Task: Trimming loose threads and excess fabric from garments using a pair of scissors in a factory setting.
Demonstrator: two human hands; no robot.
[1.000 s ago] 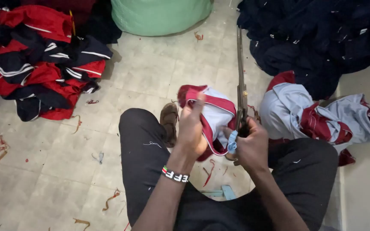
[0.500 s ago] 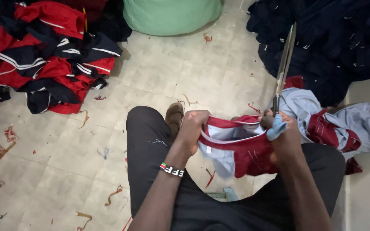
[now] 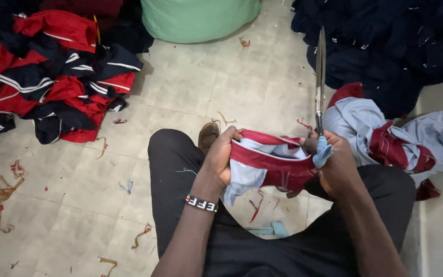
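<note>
Left hand (image 3: 221, 159) gripped red-and-grey garment (image 3: 270, 164) at 9 o'clock; right hand (image 3: 334, 164) clenched scissors (image 3: 320, 77), blades up. Risk: slip toward fingers.

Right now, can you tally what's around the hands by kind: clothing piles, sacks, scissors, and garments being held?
Clothing piles: 3, a red and navy pile, a dark navy pile, a grey and maroon pile
Green sack: 1
Scissors: 1, in the right hand
Held garment: 1, stretched between the left hand and the right hand
Total: 6
</note>
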